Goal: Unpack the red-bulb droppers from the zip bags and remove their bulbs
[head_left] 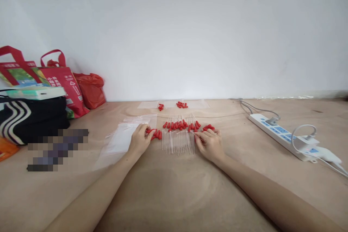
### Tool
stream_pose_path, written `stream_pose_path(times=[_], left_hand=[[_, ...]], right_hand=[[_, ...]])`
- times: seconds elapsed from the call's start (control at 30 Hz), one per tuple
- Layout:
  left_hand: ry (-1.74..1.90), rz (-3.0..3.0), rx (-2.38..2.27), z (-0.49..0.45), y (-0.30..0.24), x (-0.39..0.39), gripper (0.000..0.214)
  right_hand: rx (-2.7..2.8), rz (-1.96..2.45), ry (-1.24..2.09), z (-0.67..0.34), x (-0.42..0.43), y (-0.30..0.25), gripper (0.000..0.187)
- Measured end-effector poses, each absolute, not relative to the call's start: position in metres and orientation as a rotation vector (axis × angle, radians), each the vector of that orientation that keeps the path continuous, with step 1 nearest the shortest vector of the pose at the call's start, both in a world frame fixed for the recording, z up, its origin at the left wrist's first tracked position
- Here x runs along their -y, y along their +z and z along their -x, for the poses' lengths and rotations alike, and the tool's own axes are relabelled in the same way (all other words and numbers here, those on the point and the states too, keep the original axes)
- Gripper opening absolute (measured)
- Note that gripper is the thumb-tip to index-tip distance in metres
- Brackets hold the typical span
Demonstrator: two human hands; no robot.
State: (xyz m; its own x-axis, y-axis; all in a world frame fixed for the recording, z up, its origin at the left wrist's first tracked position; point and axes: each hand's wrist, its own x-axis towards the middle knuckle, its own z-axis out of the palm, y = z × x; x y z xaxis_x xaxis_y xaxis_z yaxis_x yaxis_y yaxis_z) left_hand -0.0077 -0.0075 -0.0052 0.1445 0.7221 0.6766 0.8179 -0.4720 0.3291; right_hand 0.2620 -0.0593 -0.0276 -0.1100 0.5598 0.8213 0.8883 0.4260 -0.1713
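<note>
My left hand [140,139] is closed in a pinch on a red rubber bulb [149,130], beside a few loose red bulbs [158,135]. On the other side, my right hand [210,144] pinches a thin clear tube [192,133] between thumb and fingers; its far end is too fine to make out. Between the hands lies a row of clear thin tubes [178,145], pointing toward me. Beyond them more tubes carry red bulbs [179,125] in a jumbled band. Several red bulbs [208,127] lie just behind my right hand, partly hidden by it.
Clear plastic bags [122,136] lie flat at left. Farther back, small red bulb groups [182,104] rest on clear plastic by the wall. A white power strip [282,136] with cables stands right. Red bags [89,88] and a black bag [35,117] are at far left.
</note>
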Motion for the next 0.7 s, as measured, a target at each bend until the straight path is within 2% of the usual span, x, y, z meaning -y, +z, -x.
stream_pose_path(times=[0.3,0.47,0.6,0.7], left_hand=[[-1.348,2.28,1.598,0.009,-0.014,0.004,0.016],[-1.347,2.21,1.629,0.009,-0.005,0.013,0.018],[-1.185,2.229,1.595,0.0,0.005,0.018,0.02],[-0.907,2.276,1.691,-0.015,0.015,0.011,0.02]], right_hand=[[1.977,1.272,-0.435,-0.254,0.057,-0.029,0.019],[2.093,1.267,-0.374,-0.254,0.06,-0.024,0.032],[2.119,1.231,-0.317,-0.255,0.062,-0.023,0.043],[2.083,1.227,-0.297,-0.258,0.063,-0.022,0.039]])
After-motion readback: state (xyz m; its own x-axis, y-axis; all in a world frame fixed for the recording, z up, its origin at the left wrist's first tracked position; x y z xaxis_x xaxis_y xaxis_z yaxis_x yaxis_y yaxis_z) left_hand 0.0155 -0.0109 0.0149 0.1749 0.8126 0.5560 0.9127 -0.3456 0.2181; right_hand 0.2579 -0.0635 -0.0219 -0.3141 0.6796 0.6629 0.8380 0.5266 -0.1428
